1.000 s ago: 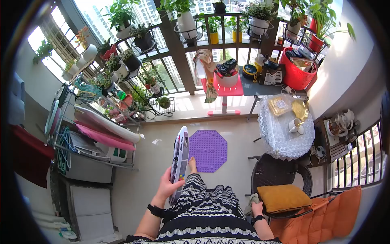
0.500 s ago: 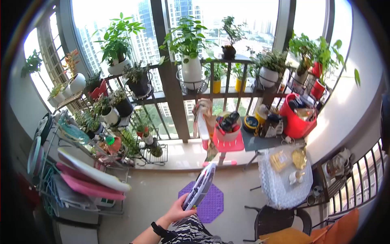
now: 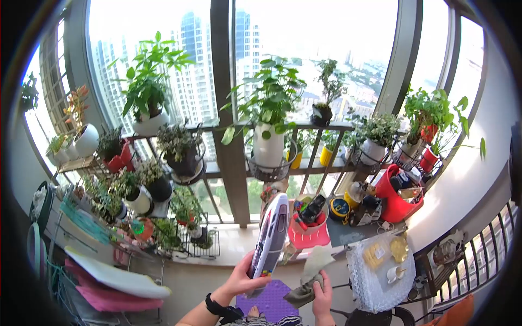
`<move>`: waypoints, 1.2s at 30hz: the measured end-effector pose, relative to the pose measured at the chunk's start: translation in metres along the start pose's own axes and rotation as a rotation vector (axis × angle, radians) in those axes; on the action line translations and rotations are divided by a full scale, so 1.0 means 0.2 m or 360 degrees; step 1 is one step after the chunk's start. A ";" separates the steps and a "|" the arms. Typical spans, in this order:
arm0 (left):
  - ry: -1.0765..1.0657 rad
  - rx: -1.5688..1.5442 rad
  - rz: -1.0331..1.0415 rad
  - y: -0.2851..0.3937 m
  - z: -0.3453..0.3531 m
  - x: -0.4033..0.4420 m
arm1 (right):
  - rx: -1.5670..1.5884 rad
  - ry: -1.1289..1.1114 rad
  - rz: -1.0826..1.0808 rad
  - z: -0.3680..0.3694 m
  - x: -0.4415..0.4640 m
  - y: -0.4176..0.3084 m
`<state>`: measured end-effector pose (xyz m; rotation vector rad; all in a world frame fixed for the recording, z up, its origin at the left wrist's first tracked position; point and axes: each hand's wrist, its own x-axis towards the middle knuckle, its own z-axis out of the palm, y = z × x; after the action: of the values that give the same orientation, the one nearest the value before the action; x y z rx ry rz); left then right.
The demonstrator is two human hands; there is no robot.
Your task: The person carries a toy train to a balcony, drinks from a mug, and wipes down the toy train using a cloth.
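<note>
My left hand (image 3: 243, 281), with a dark band on its wrist, is closed around a long white and grey object (image 3: 271, 234). It has a rounded tip, a dark window-like panel and small coloured patches near my fingers; its exact kind I cannot make out. The object stands tilted upward in front of me. To its right, my right hand (image 3: 322, 296) grips a crumpled grey-green cloth (image 3: 302, 293), part of which sticks up above the fingers. The cloth and the long object are apart. Below them lies a purple mat (image 3: 270, 300) on the floor.
Potted plants line the railing, among them a tall white pot (image 3: 268, 144). A pink stool (image 3: 309, 239) bears a bucket (image 3: 312, 223) of items. On the right stand a red bucket (image 3: 392, 198) and a bubble-wrap-covered table (image 3: 375, 288). A rack with a white board (image 3: 111, 274) is at left.
My right hand has come into view with the cloth. My left hand has raised the long object and turned it more upright. The head view has tilted upward.
</note>
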<state>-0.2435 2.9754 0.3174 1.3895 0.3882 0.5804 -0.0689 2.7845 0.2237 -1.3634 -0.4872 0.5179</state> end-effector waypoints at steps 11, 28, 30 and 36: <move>0.0094 -0.0030 0.0268 0.24 0.18 0.37 | 0.0417 -0.0629 -0.0821 0.40 0.51 -0.70; -0.0217 0.0830 0.0109 0.44 0.06 0.52 | 0.0608 -0.0327 -0.0889 0.78 0.74 -0.72; -0.0366 0.0595 -0.0012 0.20 0.05 0.52 | 0.1024 -0.0131 -0.0771 0.76 0.81 -0.89; -0.0506 0.0639 0.0256 0.40 0.11 0.56 | 0.0743 -0.0569 -0.0589 0.65 0.85 -1.13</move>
<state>-0.1529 3.0306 0.4090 1.8798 0.1386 0.4133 0.0015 2.9592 0.4703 -0.7114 -0.8333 0.5285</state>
